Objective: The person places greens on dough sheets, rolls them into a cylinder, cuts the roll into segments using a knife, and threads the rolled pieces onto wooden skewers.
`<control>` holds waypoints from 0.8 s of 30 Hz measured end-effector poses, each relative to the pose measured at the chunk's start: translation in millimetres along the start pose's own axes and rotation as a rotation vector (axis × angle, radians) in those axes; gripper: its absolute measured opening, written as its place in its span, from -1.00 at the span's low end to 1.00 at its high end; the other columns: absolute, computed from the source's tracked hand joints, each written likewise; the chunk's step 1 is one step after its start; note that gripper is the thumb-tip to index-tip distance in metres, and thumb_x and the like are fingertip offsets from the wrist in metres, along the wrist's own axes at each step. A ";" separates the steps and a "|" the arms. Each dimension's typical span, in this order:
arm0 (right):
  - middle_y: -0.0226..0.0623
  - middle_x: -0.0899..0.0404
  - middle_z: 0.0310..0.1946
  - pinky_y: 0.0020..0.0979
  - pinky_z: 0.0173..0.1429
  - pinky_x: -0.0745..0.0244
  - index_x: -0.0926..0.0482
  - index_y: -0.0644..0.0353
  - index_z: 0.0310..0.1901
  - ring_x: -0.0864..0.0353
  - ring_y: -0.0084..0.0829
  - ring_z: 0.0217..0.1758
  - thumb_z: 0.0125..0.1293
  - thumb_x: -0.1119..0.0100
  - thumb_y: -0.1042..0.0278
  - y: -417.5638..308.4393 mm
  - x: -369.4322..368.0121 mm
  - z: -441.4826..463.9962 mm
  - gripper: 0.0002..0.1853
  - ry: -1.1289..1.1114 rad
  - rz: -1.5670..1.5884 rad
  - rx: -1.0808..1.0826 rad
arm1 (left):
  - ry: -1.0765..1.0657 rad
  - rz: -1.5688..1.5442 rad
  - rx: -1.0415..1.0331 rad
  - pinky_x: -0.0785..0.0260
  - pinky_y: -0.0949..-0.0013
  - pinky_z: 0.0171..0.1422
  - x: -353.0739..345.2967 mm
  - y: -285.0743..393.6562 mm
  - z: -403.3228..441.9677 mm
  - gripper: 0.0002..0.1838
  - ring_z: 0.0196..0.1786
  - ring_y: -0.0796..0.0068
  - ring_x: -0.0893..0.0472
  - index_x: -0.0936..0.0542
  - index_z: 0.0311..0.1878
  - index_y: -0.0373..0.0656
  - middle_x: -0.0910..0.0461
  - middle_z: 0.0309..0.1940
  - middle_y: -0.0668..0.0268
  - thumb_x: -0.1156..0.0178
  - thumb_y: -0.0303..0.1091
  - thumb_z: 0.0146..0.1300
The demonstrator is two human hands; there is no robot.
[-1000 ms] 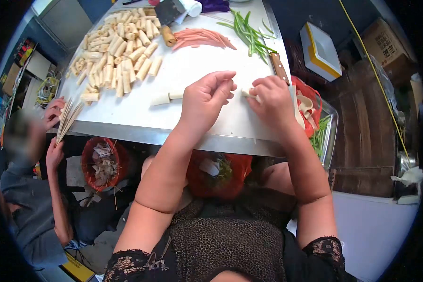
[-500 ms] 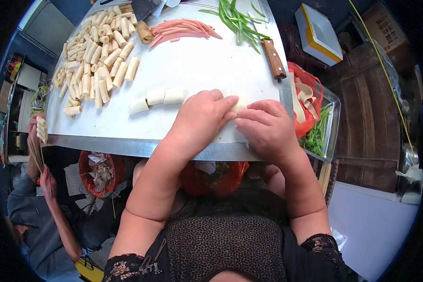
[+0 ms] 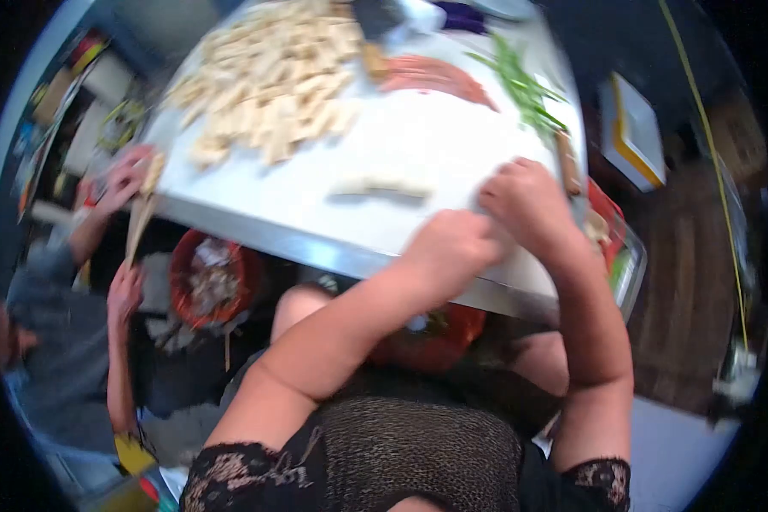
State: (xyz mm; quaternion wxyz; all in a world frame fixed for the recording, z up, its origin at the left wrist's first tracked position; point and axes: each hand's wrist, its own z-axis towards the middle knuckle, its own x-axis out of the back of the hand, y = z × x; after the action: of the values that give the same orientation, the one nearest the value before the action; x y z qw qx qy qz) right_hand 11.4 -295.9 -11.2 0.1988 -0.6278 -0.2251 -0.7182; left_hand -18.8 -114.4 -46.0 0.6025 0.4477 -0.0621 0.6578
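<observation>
My left hand (image 3: 454, 243) is closed over the near right part of the white tabletop (image 3: 401, 149), fingers curled. Close beside it, my right hand (image 3: 525, 200) is also closed, a little farther from me. Motion blur and the hands themselves hide whatever is in the fingers. To the left of my hands lies a short row of pale rolled sheets (image 3: 382, 186), end to end. Pink strips (image 3: 435, 78) and green strips (image 3: 525, 90) are spread at the far side. A knife's wooden handle (image 3: 567, 162) lies by the right edge, beyond my right hand.
A big heap of pale rolls (image 3: 273, 85) covers the far left, near a dark blade (image 3: 375, 17). At left, another person's hands (image 3: 126, 175) hold skewers (image 3: 139, 226) with food on them. Red-lined bins (image 3: 213, 282) stand below; a white-and-yellow box (image 3: 636, 128) is at right.
The view has swung, so the table appears tilted and shifted right. My hands are now closed, away from the tabletop roll they were pressing. The other person's hands have shifted with the skewers.
</observation>
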 end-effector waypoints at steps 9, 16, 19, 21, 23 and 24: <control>-0.19 -0.60 -0.46 -0.16 -0.02 -0.43 -0.61 0.16 -0.50 -0.57 -0.14 -0.22 0.19 -0.12 0.39 -9.8 5.5 14.1 -0.85 0.033 -0.002 -0.079 | 0.010 0.071 0.010 -0.43 0.14 -0.14 -7.3 -3.4 -7.3 -0.93 -0.24 0.19 -0.58 -0.56 -0.52 -0.07 -0.51 -0.41 0.28 -0.18 -0.38 0.03; -0.11 -0.63 -0.40 -0.16 -0.02 -0.48 -0.67 0.20 -0.32 -0.60 -0.10 -0.19 0.23 -0.17 0.44 -12.2 18.0 4.3 -0.90 0.065 0.153 -0.126 | 0.060 0.082 -0.017 -0.45 0.10 -0.21 -10.2 -5.3 -6.2 -0.91 -0.30 0.15 -0.59 -0.55 -0.57 -0.08 -0.52 -0.46 0.26 -0.18 -0.37 0.01; -0.05 -0.65 -0.33 -0.12 0.00 -0.49 -0.70 0.19 -0.18 -0.62 -0.06 -0.13 0.29 -0.18 0.44 -12.8 20.9 2.2 -0.86 0.138 0.282 -0.219 | 0.047 0.099 -0.014 -0.48 0.13 -0.20 -10.6 -4.2 -6.6 -0.93 -0.29 0.15 -0.62 -0.58 -0.61 -0.07 -0.55 -0.48 0.23 -0.20 -0.39 -0.07; -0.05 -0.66 -0.25 -0.13 0.01 -0.50 -0.68 0.20 -0.08 -0.61 -0.02 -0.10 0.33 -0.17 0.45 -9.4 28.3 -18.6 -0.82 0.248 0.290 -0.211 | 0.087 0.121 -0.022 -0.47 0.06 -0.25 -17.0 -9.4 -4.6 -0.92 -0.33 0.10 -0.60 -0.54 -0.56 -0.06 -0.52 -0.49 0.22 -0.19 -0.36 0.00; -0.12 -0.68 -0.16 -0.27 0.09 -0.49 -0.69 0.28 -0.08 -0.64 -0.17 -0.03 0.33 -0.21 0.46 -23.0 41.3 -36.6 -0.82 0.308 0.370 -0.334 | 0.031 0.093 -0.008 -0.47 0.08 -0.24 -4.7 -7.7 -3.0 -0.94 -0.33 0.10 -0.60 -0.56 -0.46 -0.06 -0.51 -0.49 0.23 -0.20 -0.33 0.05; -0.15 -0.66 -0.21 -0.19 0.06 -0.47 -0.69 0.22 -0.10 -0.60 -0.13 -0.09 0.30 -0.24 0.44 -22.2 34.7 -48.3 -0.83 0.369 0.420 -0.339 | 0.054 0.028 0.011 -0.47 0.11 -0.24 -4.5 -6.9 -3.7 -0.94 -0.33 0.11 -0.60 -0.59 -0.42 -0.04 -0.51 -0.48 0.24 -0.23 -0.31 0.07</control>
State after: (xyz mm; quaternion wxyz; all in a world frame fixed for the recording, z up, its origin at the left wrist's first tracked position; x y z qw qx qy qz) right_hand -45.0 -305.5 16.2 0.2728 -0.5437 0.0720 -0.7904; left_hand -15.4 -113.5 -54.2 0.5923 0.4323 -0.0483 0.6782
